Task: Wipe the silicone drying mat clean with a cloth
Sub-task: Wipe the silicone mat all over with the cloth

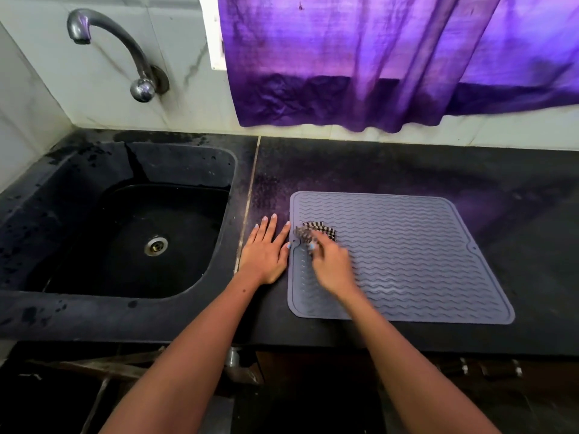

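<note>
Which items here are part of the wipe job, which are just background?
In the job:
- silicone drying mat, flat on the counter
- striped cloth, on the mat's left part
- right hand, holding the cloth
- left hand, flat on the counter beside the mat's left edge

Background:
- sink
- tap
- purple curtain

A home kitchen. A dark stone counter (407, 164) runs across the middle of the frame, with a black sink (131, 233) sunk into it at the left and a drain (155, 245) in its basin. A curved metal tap (125, 54) juts from the pale tiled wall (103, 98) at upper left. A purple curtain (376, 64) hangs at upper right.
</note>
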A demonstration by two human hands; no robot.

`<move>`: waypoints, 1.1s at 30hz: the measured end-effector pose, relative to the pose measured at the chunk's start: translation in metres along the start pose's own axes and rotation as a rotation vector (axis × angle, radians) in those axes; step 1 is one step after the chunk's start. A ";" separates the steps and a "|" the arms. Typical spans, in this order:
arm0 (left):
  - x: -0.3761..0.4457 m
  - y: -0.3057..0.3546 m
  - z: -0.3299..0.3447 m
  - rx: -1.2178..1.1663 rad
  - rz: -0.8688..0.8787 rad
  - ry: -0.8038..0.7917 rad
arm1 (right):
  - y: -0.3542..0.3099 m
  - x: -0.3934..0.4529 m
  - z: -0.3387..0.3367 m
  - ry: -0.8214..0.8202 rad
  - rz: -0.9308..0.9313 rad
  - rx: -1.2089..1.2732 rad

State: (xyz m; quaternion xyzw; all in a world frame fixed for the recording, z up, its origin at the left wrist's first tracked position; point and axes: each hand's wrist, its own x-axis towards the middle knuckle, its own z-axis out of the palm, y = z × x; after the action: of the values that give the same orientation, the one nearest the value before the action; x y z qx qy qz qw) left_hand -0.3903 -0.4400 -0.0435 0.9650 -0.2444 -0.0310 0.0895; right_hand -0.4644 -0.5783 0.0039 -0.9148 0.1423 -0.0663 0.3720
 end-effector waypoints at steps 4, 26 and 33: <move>0.000 0.001 0.000 -0.013 -0.006 0.001 | -0.022 0.031 -0.020 0.291 0.326 0.439; 0.005 0.007 -0.009 -0.061 -0.066 0.074 | 0.006 0.057 0.008 -0.080 0.004 0.117; 0.012 0.005 -0.001 -0.046 -0.100 0.054 | -0.010 0.070 -0.005 0.085 -0.053 0.053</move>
State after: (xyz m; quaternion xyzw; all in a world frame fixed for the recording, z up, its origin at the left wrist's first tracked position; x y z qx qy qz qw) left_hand -0.3820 -0.4498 -0.0422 0.9742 -0.1928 -0.0151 0.1166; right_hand -0.3972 -0.5965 0.0158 -0.9046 0.1319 -0.1186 0.3877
